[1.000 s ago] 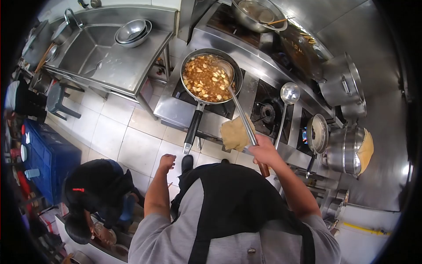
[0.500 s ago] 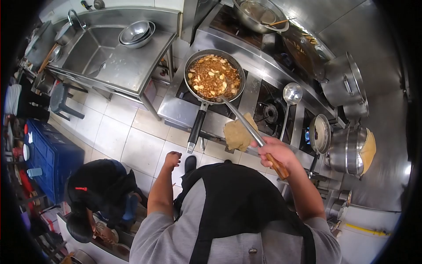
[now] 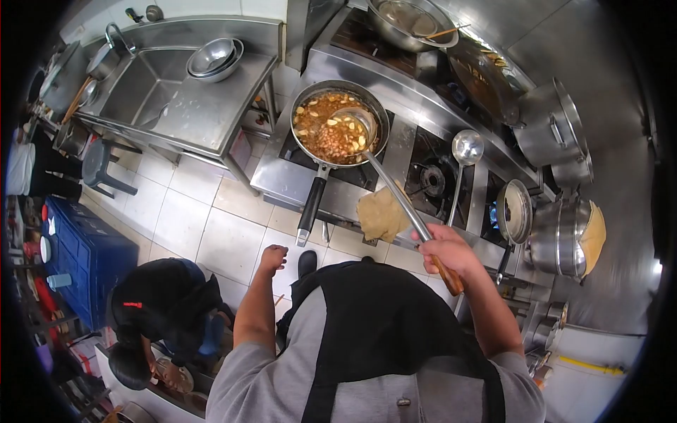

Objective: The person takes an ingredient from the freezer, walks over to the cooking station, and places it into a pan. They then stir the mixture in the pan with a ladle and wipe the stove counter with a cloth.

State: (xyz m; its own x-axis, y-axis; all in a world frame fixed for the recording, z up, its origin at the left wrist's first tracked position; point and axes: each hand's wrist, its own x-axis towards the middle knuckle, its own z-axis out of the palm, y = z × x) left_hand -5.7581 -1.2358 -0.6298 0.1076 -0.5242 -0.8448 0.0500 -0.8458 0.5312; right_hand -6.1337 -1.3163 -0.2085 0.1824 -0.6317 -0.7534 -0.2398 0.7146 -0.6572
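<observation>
My right hand (image 3: 451, 252) is wrapped round the wooden-ended handle of a long metal ladle (image 3: 398, 194). The ladle's bowl sits tilted in the brown sauce inside a frying pan (image 3: 386, 134), with pale slices and small bean-like bits around it. The pan rests on the stove and its black handle (image 3: 312, 209) points toward me. Below that handle, my left hand (image 3: 273, 259) hangs in the air, fingers curled in and nothing visible in them. A tan cloth (image 3: 381, 215) lies over the stove's front edge, beside the ladle's handle.
A second ladle (image 3: 467, 149) lies across the burner to the right. Beyond it, a small pan (image 3: 517, 211) sits over a blue flame near large pots (image 3: 550, 123). At left are a sink (image 3: 144, 84) and a blue bin (image 3: 92, 247). A person (image 3: 166, 303) bends close on my left.
The ladle's bowl has risen from under the sauce and now shows at the pan's right side. My right hand has shifted slightly lower. My left hand stays nearly in place.
</observation>
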